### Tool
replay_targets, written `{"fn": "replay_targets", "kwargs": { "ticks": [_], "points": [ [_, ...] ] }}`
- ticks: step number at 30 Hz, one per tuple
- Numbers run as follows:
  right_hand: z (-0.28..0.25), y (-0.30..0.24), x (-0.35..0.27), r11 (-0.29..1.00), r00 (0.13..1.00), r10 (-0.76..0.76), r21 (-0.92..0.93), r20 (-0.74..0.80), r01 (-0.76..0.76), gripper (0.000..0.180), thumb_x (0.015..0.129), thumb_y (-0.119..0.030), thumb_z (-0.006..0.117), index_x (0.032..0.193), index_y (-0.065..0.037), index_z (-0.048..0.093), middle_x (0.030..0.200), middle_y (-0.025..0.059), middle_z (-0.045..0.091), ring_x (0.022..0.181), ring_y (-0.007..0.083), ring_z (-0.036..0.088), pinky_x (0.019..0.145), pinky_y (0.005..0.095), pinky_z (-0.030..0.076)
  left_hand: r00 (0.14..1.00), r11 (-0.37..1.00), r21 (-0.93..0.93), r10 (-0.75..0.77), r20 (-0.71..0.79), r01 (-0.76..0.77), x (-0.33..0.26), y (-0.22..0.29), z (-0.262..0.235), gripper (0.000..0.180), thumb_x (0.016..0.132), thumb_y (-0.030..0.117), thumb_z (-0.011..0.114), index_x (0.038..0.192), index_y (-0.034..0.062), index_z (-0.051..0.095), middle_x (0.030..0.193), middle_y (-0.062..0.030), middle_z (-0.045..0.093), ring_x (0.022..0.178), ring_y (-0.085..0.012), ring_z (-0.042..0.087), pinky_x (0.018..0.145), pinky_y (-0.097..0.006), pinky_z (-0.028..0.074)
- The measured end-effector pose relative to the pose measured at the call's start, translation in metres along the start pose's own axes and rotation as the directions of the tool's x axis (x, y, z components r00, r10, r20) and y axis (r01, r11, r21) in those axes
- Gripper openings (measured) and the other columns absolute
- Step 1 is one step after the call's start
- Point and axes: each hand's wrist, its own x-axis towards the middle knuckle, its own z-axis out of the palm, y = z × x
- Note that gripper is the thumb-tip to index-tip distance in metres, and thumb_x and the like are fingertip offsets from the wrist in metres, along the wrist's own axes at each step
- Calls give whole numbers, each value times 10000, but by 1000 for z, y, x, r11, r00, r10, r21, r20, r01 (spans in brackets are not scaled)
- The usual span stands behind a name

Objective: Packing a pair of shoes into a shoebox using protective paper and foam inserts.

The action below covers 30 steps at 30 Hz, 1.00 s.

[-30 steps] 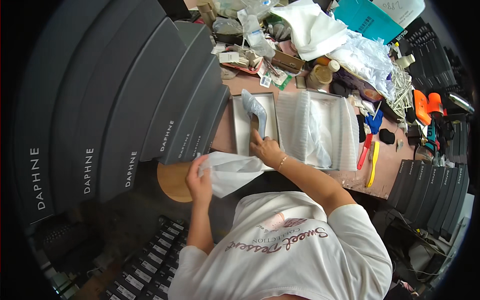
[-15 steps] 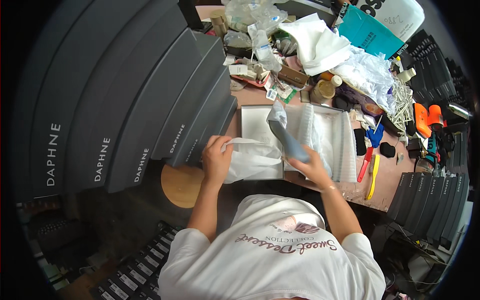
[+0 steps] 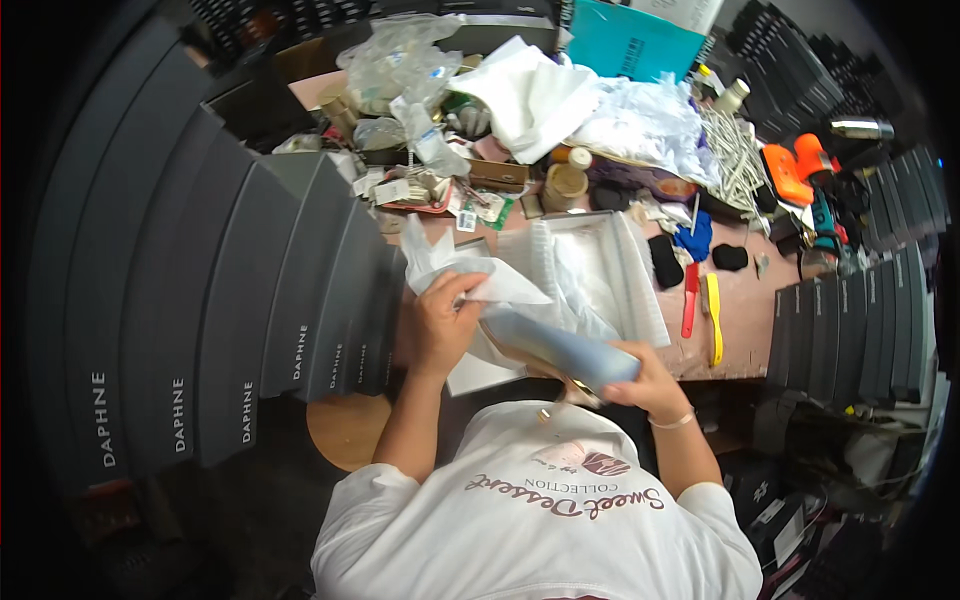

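My left hand point(image 3: 447, 318) pinches a crumpled sheet of white tissue paper point(image 3: 512, 284) in front of me. In my right hand point(image 3: 650, 384) is a grey-blue shoe point(image 3: 560, 350), gripped at its right end and tilted, blurred by motion. A small gold-coloured fitting shows below the shoe near my shirt. Under the paper and my left hand lies one part of a shoe box point(image 3: 487, 374), mostly covered. To its right stands another open box part point(image 3: 612, 222), lined with a ribbed white packing sheet point(image 3: 645, 285) and white paper.
Stacked dark shoe boxes point(image 3: 235, 300) rise on my left, with more boxes point(image 3: 850, 320) at right. A red-handled brush point(image 3: 690, 300) and a yellow one point(image 3: 713, 320) lie on the table. Behind are a jar point(image 3: 566, 187), plastic bags point(image 3: 400, 65) and crumpled paper point(image 3: 640, 125).
The shoe has come down and nearer my body, turned to lie more level. My left hand has lifted the tissue paper up over the box. The whole view has shifted.
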Motion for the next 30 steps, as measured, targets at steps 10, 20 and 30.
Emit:
{"fn": "replay_targets", "kwargs": {
  "ticks": [10,20,30],
  "points": [
    [-14,83,18,641,987,108,767,-117,21,718,764,-517,654,1240,-4,492,1041,163,626,825,313,653,640,320,569,999,1000,14,-25,34,25,12,3,37,178,772,25,660,941,-29,648,813,-154,626,722,-287,629,641,-328,491],
    [28,51,31,788,902,-94,522,-422,327,456,882,-192,588,1287,-26,460,1216,90,559,1120,224,543,935,383,461,686,677,-306,722,94,-670,-19,70,85,409,576,-16,655,985,-16,659,802,-82,591,643,-242,579,562,-325,470],
    [-75,99,-18,233,741,-584,-943,-331,-237,404,847,-103,552,1235,-5,498,1188,194,563,1092,335,549,917,428,451,600,804,-526,573,558,-279,-74,63,146,436,785,128,704,1191,35,576,999,-136,595,852,-284,614,731,-350,519]
  ]
}}
